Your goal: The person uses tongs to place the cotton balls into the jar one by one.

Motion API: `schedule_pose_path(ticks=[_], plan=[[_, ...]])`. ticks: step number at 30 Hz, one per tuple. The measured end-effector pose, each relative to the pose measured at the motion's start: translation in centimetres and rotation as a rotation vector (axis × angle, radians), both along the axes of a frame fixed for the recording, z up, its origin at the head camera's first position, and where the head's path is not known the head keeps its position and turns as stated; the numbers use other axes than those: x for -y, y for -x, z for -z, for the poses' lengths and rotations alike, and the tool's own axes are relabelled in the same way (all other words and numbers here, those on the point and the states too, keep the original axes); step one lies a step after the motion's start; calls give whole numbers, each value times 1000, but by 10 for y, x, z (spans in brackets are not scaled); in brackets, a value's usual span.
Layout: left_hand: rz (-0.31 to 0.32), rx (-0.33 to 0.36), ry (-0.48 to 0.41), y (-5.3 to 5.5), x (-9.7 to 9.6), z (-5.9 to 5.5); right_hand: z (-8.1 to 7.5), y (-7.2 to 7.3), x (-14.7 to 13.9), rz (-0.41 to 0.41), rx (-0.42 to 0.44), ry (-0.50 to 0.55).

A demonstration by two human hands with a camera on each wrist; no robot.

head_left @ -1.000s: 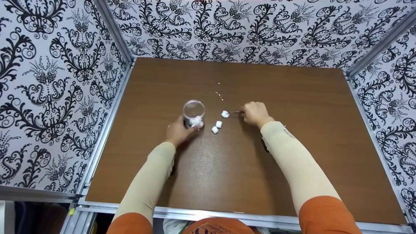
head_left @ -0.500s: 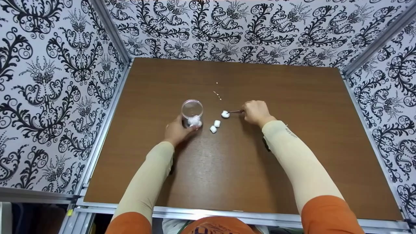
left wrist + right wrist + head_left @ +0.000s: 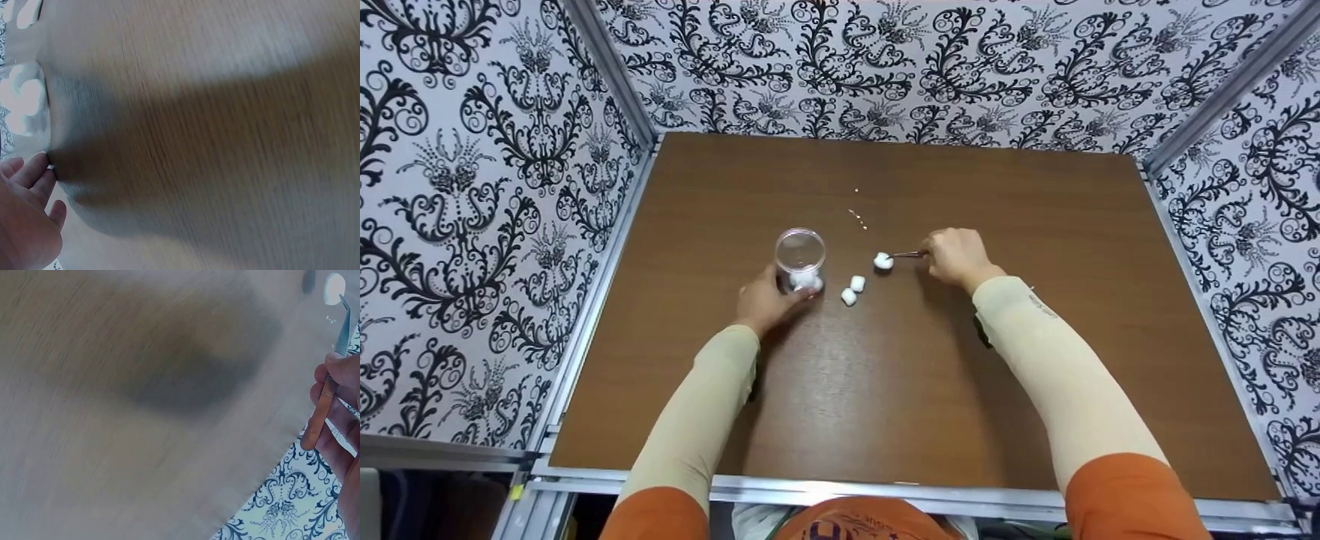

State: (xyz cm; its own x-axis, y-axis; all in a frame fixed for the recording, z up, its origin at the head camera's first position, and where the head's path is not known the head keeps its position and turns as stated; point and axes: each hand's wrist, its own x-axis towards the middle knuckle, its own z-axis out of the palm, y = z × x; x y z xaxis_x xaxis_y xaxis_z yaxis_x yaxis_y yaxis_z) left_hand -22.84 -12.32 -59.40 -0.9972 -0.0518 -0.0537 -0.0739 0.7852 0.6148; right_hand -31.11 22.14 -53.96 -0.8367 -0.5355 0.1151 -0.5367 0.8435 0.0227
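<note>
My left hand (image 3: 767, 301) grips a clear plastic jar (image 3: 800, 251) standing on the table, thumb on its near side. Several puffy white pieces (image 3: 28, 98), marshmallow-like, lie at the jar's bottom. The fingers (image 3: 39, 183) reach around the jar's side in the left wrist view. With my right hand (image 3: 958, 257) I pinch bent-tip tweezers (image 3: 323, 408), copper-coloured along the handle. Their tip holds another white piece (image 3: 334, 289), raised off the table with its shadow apart from it. Between the hands, two more white pieces (image 3: 853, 290) lie close together on the wood.
The brown table (image 3: 1020, 195) has a few small white crumbs (image 3: 859, 217) beyond the pieces. Black-and-white patterned walls (image 3: 900, 67) enclose the back and sides, with metal frame rails along the edges (image 3: 997, 499).
The tweezers have lifted the pinched white piece slightly off the table, and my right hand has risen a little with it. My left hand keeps hold of the jar.
</note>
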Motion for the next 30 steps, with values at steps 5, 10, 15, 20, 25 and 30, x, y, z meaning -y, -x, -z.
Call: schedule_pose_path(ticks=[5, 10, 15, 20, 25, 30], plan=[[2, 5, 8, 0, 1, -2, -8, -1, -1, -20, -25, 20], [8, 8, 7, 0, 1, -1, -19, -1, -1, -39, -52, 47], [13, 1, 9, 1, 1, -1, -31, 0, 3, -79, -103, 74], [9, 4, 19, 1, 0, -2, -41, 0, 10, -106, -121, 67], [7, 8, 18, 0, 0, -2, -50, -1, 22, -126, -121, 81], [10, -1, 24, 0, 0, -1, -64, -1, 33, -143, -129, 84]])
